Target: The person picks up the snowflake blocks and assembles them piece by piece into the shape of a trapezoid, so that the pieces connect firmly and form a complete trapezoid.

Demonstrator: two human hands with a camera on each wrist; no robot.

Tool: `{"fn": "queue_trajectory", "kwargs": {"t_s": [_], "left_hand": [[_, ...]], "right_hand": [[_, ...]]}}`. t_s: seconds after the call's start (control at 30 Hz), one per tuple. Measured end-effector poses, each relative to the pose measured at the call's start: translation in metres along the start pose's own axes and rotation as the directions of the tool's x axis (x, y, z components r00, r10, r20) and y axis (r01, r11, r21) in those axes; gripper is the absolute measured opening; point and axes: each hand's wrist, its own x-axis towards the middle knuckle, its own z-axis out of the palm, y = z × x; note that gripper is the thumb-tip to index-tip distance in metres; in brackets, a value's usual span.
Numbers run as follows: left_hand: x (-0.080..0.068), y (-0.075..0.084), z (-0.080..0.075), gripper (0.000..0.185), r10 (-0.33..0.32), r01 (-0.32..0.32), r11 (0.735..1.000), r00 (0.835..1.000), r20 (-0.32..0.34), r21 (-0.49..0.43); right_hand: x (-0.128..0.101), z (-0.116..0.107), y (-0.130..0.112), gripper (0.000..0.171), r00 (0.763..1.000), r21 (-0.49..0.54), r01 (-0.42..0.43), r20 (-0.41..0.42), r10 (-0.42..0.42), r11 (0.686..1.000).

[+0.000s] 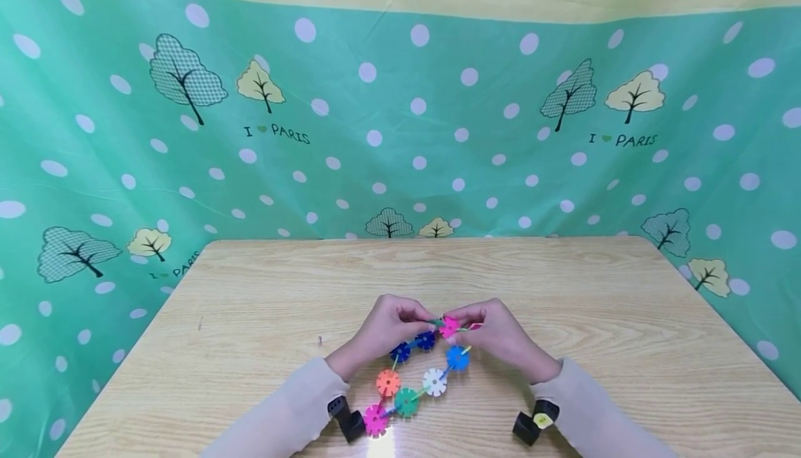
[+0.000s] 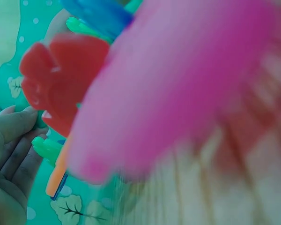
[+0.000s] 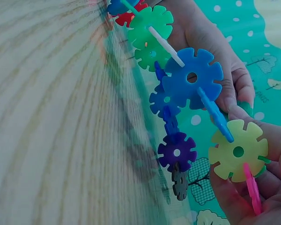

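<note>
Between the two hands, at the near middle of the wooden table (image 1: 263, 305), a loop of colourful snowflake discs (image 1: 419, 371) is lying flat, its far end lifted slightly into the fingers. The left hand (image 1: 388, 326) is pinching that far end from one side, fingers curled together on the pieces. The right hand (image 1: 494, 329) is meeting it from the other side, fingertips closed on a pink disc (image 1: 448, 326) at the top of the loop. The two hands are almost touching each other over this joint.

Trailing back from the grip toward the person, the chain is running through dark blue discs (image 1: 413, 345) on the left side and a light blue disc (image 1: 457, 357) on the right, then a white disc (image 1: 434, 381), an orange disc (image 1: 388, 382), a green disc (image 1: 406, 402) and a magenta disc (image 1: 375, 419) nearest the body. In the right wrist view, a pale yellow disc (image 3: 238, 151) is sitting against the right fingers (image 3: 243, 86), joined edge to edge with a blue disc (image 3: 192, 78).

Beyond the hands, a green spotted cloth with trees (image 1: 400, 124) is hanging behind the table.
</note>
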Motion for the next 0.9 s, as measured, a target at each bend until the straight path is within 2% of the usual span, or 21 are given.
{"fn": "queue_trajectory", "kwargs": {"t_s": [0.17, 0.57, 0.9], "left_hand": [[0.003, -0.019, 0.001, 0.008, 0.012, -0.012, 1.0, 1.0, 0.009, -0.023], [0.004, -0.018, -0.005, 0.01, -0.046, 0.046, 0.999, 0.999, 0.015, -0.004], [0.007, -0.022, -0.013, 0.015, -0.074, 0.074, 0.997, 0.996, 0.056, -0.002]], "right_hand": [[-0.001, -0.001, 0.0, 0.035, 1.0, 0.024, 0.011, 0.011, -0.011, 1.0], [0.004, -0.001, 0.007, 0.036, 0.998, 0.06, 0.029, 0.053, -0.032, 0.998], [0.006, -0.002, 0.015, 0.036, 0.996, 0.11, 0.006, 0.09, -0.016, 0.994]]}}
